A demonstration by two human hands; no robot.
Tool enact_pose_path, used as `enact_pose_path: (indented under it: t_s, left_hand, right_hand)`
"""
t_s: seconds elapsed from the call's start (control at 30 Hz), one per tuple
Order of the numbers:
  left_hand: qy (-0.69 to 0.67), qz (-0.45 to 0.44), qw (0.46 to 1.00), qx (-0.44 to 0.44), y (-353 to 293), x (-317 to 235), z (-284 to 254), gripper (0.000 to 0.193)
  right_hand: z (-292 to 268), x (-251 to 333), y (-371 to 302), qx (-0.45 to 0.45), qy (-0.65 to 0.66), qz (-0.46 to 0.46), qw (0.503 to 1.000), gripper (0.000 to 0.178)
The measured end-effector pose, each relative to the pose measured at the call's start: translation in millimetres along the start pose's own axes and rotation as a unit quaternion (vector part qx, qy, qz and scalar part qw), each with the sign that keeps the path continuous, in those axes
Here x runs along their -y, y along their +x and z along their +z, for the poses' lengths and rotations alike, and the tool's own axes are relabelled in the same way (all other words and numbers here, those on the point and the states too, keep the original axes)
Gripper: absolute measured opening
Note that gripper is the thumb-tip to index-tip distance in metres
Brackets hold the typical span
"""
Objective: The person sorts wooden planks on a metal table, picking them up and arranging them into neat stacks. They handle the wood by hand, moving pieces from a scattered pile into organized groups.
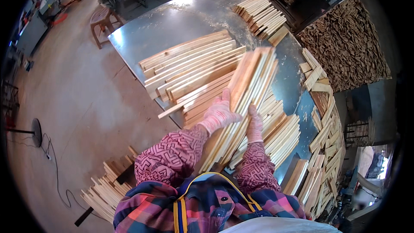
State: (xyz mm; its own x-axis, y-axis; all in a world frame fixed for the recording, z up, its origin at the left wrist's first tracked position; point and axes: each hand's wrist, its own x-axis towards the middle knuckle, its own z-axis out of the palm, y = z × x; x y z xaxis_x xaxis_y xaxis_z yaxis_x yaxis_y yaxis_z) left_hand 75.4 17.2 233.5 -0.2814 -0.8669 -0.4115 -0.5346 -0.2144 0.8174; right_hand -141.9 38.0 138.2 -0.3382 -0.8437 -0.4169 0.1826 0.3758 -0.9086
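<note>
Between my gloved hands is a bundle of long wooden slats [248, 80], tilted with its far end pointing up and slightly right. My left hand [219, 114] presses against the bundle's left side, thumb across the top. My right hand [254, 123] grips its right side, the fingers partly hidden behind the wood. Under and beyond the bundle, more wooden slats [194, 67] lie side by side on the metal table. To the right of my right hand lies another row of slats [282, 136].
The shiny metal table [172, 21] carries a further slat stack [261, 15] at its far edge. Piled offcuts [330, 146] line the right side. A big heap of small wood pieces [347, 43] stands beyond. On the floor are a stool [101, 19], a fan [36, 132] and slats [103, 194].
</note>
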Motion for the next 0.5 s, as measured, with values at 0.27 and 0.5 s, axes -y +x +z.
enact_pose_path:
  t_s: [0.27, 0.5]
  left_hand:
    - [-0.003, 0.304, 0.924, -0.232, -104.2, -81.3, 15.7, 0.129]
    - [0.065, 0.313, 0.869, -0.377, -116.6, 5.2, 98.4, 0.131]
  right_hand:
    - [-55.7, 123.3, -50.8, 0.132, 0.046, -0.311, 0.940, 0.046]
    - [-120.8, 40.9, -29.8, 0.217, -0.215, -0.368, 0.878, 0.052]
